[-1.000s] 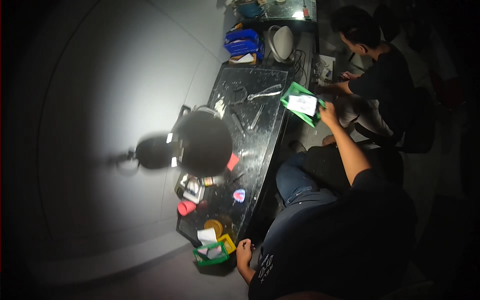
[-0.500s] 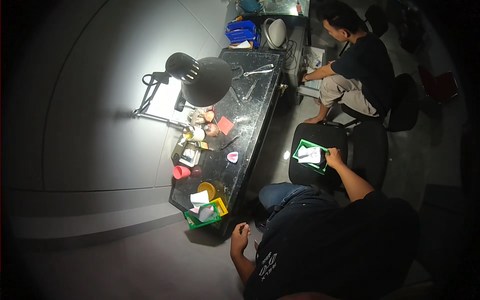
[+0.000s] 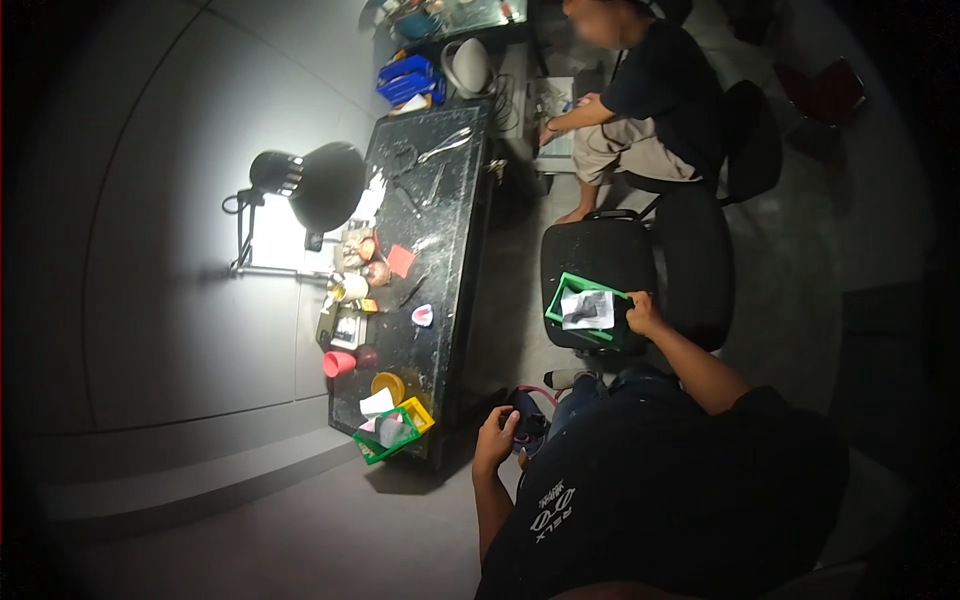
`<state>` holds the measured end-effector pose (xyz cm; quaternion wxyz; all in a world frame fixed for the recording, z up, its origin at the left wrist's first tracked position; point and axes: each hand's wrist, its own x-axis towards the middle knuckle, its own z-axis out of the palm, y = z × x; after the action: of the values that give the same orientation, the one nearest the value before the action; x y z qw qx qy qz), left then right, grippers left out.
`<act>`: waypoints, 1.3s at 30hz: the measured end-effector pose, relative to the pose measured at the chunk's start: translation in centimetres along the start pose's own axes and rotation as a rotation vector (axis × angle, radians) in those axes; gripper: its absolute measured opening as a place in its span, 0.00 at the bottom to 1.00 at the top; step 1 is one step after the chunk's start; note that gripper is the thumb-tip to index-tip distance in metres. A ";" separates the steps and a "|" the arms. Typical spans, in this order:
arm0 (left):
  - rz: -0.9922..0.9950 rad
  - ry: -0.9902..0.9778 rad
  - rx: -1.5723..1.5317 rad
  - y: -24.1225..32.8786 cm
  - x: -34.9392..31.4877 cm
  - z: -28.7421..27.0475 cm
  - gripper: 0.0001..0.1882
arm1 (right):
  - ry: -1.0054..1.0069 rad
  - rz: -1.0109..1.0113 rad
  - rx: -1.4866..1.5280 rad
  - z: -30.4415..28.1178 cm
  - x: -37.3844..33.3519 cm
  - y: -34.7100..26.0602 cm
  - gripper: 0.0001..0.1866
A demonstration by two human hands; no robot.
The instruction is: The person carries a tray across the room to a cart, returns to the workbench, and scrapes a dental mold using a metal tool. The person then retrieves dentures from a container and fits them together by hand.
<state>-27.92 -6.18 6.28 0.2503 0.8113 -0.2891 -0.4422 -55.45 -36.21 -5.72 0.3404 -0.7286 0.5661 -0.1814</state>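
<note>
My right hand [image 3: 644,314] grips the near right end of a green plastic tray [image 3: 562,300]. Inside the tray lies a white paper or packet [image 3: 588,309] with a dark patch. The tray is over the black chair seat [image 3: 585,245]; whether it rests there or hangs just above, I cannot tell. Low at my left side, my left hand [image 3: 492,440] has loosely curled fingers, with the thumb apart and nothing visible in them. Near it, lower down, is a dark object [image 3: 527,428] with a pink strap.
A black workbench [image 3: 395,345] along the wall carries a desk lamp [image 3: 325,185], a denture model [image 3: 422,316], a red cup [image 3: 339,363], pliers [image 3: 446,145] and another green tray [image 3: 372,453] at its near end. A seated person [image 3: 660,90] reaches into a drawer [image 3: 555,105] ahead.
The view has shifted, so the bench appears further left. My right hand still grips the green tray. My left hand has risen slightly, and my feet have come into view.
</note>
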 end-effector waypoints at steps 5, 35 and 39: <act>0.170 -0.148 -0.033 6.2 1.4 8.4 0.21 | -0.060 0.020 0.192 -8.4 -4.5 3.0 0.19; 0.275 -0.951 -0.279 50.5 -5.9 73.6 0.40 | 0.684 0.315 0.329 -54.7 -22.6 37.6 0.09; 0.358 -0.869 -0.378 56.0 0.5 76.5 0.41 | 0.472 0.373 0.402 -59.5 -13.5 41.5 0.05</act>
<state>-107.50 -57.70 6.07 0.3211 0.4308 -0.4160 -0.7337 -127.16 -46.02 8.63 0.3639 -0.4695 0.7052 -0.3872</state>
